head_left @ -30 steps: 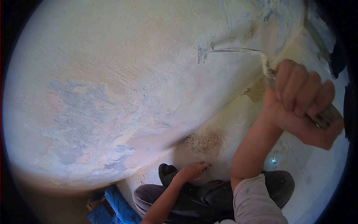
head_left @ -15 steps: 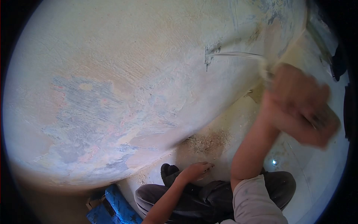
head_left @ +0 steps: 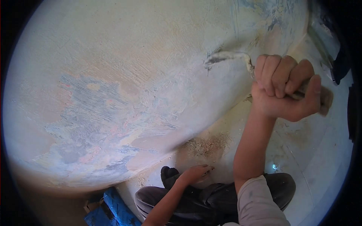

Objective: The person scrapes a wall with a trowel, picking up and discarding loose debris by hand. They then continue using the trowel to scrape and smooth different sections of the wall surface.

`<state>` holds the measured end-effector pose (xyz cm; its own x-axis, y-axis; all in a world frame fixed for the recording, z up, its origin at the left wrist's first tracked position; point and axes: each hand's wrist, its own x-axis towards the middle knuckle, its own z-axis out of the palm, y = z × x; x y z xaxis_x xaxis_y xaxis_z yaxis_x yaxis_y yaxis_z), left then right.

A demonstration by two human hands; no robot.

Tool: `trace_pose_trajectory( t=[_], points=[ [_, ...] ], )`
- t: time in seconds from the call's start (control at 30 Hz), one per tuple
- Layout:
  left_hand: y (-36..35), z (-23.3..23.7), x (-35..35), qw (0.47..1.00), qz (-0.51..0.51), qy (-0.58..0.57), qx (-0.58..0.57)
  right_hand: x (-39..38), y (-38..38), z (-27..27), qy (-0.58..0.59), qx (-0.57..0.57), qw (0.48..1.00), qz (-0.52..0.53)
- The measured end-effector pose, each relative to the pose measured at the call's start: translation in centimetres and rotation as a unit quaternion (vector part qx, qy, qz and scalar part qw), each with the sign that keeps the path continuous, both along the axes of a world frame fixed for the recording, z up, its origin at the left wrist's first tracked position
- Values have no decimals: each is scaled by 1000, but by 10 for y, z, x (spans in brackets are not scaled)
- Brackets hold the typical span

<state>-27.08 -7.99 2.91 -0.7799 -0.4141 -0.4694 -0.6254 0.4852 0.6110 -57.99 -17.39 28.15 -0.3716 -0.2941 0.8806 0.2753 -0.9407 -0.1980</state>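
Note:
My right hand [head_left: 283,84] is closed around the wooden handle of a trowel [head_left: 230,55]. Its pale, plaster-smeared blade reaches left from a bent neck, and the tip lies right at a small dark scraped patch on the wall [head_left: 124,41]. The handle's butt end sticks out past my thumb. Low in the view my left hand [head_left: 197,174] rests in front of my bent leg, close to a dark shoe [head_left: 169,175], with its fingers stretched out and nothing seen in them.
Crumbled plaster debris [head_left: 207,145] lies on the pale floor [head_left: 301,169] along the wall's foot. A blue box-like thing [head_left: 117,207] sits at lower left. Grey patches and pinkish spots mark the wall. A dark object [head_left: 339,67] stands at the right edge.
My right hand has moved a little left and turned, so the trowel blade shows its face rather than a thin edge. My left hand has stayed nearly still.

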Motion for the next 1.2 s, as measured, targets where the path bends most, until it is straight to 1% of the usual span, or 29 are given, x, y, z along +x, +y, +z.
trace_pose_trajectory(
  t=[0.03, 0.1, 0.13, 0.2, 0.27, 0.33, 0.37, 0.57, 0.67, 0.8, 0.83, 1.0, 1.07, 1.13, 1.17, 1.2],
  points=[
    [0, 1, -1, 1000, 0, -7, 1, -4, 7, 5, 2, -3, 1000, -1],
    [-1, 1, -3, 1000, 1, -11, 2, -15, 24, 14, 35, -107, 994, 16],
    [-2, 0, -2, 1000, 3, -7, 0, -13, 18, 13, 36, -107, 993, 18],
    [1, -2, 1, 1000, 6, -5, 0, -8, -4, 6, 58, -69, 996, 24],
    [-1, -3, 1, 1000, 8, 13, -9, -6, -5, 13, 71, -54, 996, 24],
    [-2, 0, 0, 1000, 6, 14, -5, -11, 14, 28, 139, -162, 977, 7],
    [-2, 3, -2, 1000, 4, 14, 1, -13, 29, 33, 160, -129, 979, 3],
    [-1, 8, -3, 1000, 6, 6, -12, 2, 30, 31, 114, -146, 983, -16],
    [-1, 14, -5, 1000, 8, -2, -11, 4, 32, 29, 118, -135, 984, -11],
    [-1, -1, 0, 999, 0, 23, -31, 1, 32, 27, 128, -119, 984, -20],
    [-2, -2, 1, 999, 1, 28, -28, 7, 28, 29, 112, -146, 983, 17],
    [-2, -1, -2, 999, 3, 33, -23, 7, 31, 27, 112, -142, 984, 1],
    [-1, -1, -1, 1000, 3, 20, 0, 14, 20, 21, 109, -138, 984, 4],
    [3, -3, 0, 1000, -1, 18, -3, 24, 0, 13, 110, -67, 991, 28],
    [-1, -4, 0, 1000, -5, 23, -14, 21, 3, 17, 109, -72, 991, 26],
    [-1, -5, 1, 1000, -4, 23, -16, 17, 11, 22, 114, -134, 984, 24]
  ],
)
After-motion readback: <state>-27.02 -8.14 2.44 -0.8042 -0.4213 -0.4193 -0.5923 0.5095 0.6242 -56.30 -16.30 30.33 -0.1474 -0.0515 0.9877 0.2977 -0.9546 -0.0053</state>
